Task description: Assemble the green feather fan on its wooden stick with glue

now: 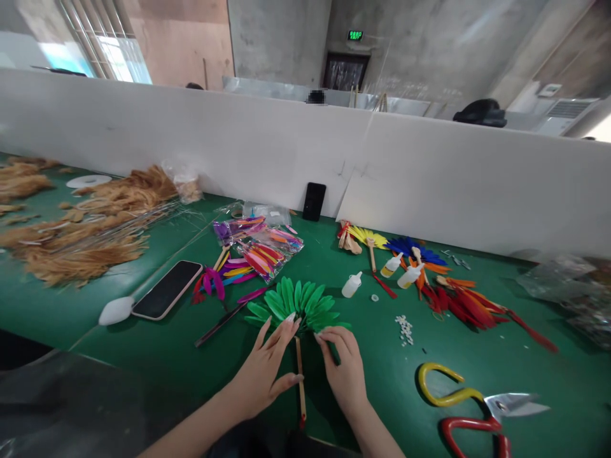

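Note:
A fan of green feathers (305, 300) lies on the table in front of me, its thin wooden stick handle (300, 375) pointing towards me. My left hand (265, 369) rests over the fan's lower left, fingers stretched out onto the feather bases and thumb apart, against the handle. Thumb and fingers of my right hand (342, 366) are pinched together at the lower right feathers; the exact grip is partly hidden. Right of the fan stand a small white glue bottle (352, 285) and a little pile of white beads (405, 331).
Scissors (496, 405) with yellow and red handles lie at front right. Two more glue bottles (409, 276) stand near coloured feather fans (370, 240). Leftward are bagged feathers (267, 251), a phone (168, 291), a white mouse (117, 310) and brown fibre (90, 254). A white partition (238, 146) borders the back.

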`<move>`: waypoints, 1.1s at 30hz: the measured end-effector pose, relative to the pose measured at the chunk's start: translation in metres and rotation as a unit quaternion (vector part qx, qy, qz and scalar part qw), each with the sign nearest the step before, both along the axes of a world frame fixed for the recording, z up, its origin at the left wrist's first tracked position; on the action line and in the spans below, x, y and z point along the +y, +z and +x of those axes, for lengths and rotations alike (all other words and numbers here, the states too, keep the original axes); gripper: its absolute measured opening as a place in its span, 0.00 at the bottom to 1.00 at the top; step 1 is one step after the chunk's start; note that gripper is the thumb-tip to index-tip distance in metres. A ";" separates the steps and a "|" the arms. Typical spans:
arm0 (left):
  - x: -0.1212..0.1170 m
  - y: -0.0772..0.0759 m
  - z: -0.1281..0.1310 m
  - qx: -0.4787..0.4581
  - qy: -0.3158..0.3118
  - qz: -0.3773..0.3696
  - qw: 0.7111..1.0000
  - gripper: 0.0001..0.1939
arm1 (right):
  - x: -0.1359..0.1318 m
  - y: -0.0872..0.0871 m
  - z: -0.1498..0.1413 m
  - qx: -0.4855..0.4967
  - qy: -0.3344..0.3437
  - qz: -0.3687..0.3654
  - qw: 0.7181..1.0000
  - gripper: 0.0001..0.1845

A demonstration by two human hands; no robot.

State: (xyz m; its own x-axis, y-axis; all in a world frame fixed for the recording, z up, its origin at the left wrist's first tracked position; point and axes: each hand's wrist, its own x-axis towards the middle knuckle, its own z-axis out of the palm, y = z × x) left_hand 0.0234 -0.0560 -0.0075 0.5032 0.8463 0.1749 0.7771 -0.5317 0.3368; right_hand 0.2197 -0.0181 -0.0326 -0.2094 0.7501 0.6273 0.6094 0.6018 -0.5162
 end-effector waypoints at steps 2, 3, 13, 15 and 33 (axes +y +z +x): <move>0.001 0.000 0.000 0.008 -0.004 0.007 1.000 0.42 | 0.000 0.001 0.000 0.011 0.003 -0.003 1.000 0.04; 0.001 0.000 0.000 0.010 -0.005 0.009 1.000 0.42 | 0.000 0.001 0.000 0.011 0.005 -0.006 1.000 0.04; 0.003 0.001 -0.002 -0.005 -0.005 -0.015 1.000 0.41 | 0.000 -0.001 0.002 0.004 0.005 -0.007 1.000 0.07; 0.003 0.001 -0.003 -0.011 -0.007 -0.014 1.000 0.40 | 0.000 0.000 0.002 0.004 0.005 -0.004 1.000 0.07; -0.002 0.008 -0.002 -0.138 -0.001 -0.085 0.987 0.38 | 0.001 0.004 0.001 0.047 -0.004 -0.020 0.999 0.06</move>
